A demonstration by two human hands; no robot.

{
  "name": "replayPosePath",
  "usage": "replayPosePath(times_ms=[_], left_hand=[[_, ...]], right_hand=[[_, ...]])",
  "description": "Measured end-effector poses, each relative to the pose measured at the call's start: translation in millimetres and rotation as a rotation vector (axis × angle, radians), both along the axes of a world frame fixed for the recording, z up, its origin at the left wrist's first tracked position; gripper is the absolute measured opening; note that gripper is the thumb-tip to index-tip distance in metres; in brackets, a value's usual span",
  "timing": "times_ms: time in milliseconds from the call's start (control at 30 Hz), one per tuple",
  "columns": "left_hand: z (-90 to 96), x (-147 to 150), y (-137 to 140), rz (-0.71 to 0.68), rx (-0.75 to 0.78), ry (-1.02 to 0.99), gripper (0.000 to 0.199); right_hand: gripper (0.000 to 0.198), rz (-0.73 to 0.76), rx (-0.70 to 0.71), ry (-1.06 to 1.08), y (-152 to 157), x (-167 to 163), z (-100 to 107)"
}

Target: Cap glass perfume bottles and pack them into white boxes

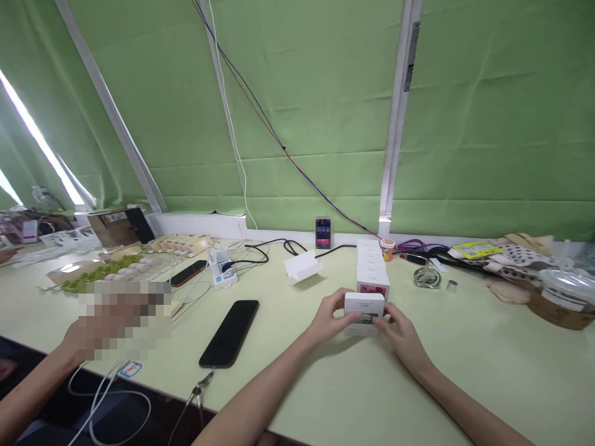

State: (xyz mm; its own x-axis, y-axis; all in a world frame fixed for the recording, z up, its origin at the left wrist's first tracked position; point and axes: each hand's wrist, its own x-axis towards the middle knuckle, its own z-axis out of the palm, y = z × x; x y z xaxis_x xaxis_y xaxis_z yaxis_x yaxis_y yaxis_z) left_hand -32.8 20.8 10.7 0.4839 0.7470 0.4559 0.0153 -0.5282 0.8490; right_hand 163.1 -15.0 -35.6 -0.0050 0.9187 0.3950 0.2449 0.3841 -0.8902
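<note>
A small white box (364, 302) with a dark green picture on its face stands upright between my hands at the table's right middle. My left hand (331, 317) is closed on its left side, the thumb lying across the front. On the right side, the fingers and thumb of my right hand (400, 334) grip it too. Directly behind is a row of similar white boxes (370, 259), the nearest showing a red picture on its front. An unfolded piece of white card (303, 267) lies to the left of that row.
A black phone (229, 334) lies left of my arms, near a power strip (224, 272) with cables. A co-worker's hand (116, 319), blurred out, reaches in beside a green tray (100, 272). At right are a glass bottle (426, 277), small cap (452, 285) and lidded bowl (563, 303).
</note>
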Motion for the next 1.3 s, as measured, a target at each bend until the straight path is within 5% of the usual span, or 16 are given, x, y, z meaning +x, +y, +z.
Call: replayPosePath(times_ms=[100,233,567,733,967,1133,1300], left_hand=[[-2.0,1,2,-0.013,-0.093,-0.042,0.039],[-4.4,1,4,0.002,-0.166,-0.082,0.046],[1.7,-6,6,-0.122,-0.159,-0.067,0.053],[7.6,-11,4,-0.293,-0.188,-0.111,0.060],[7.1,-8,2,-0.140,-0.138,0.015,0.044],[3.2,-8,5,-0.119,-0.113,0.014,0.043],[-1.1,-7,6,-0.118,-0.096,-0.024,0.045]], right_hand=[[0.037,-0.082,0.162,0.054,-5,5,8],[0.035,-0.003,0.298,0.132,-10,7,15],[0.009,0.094,0.198,0.154,-9,1,14],[0.031,0.148,0.216,0.063,-5,5,16],[0.036,0.123,0.252,-0.082,-6,4,8],[0.009,0.109,0.231,0.120,-5,1,9],[0.016,-0.022,0.221,0.095,-5,0,12]])
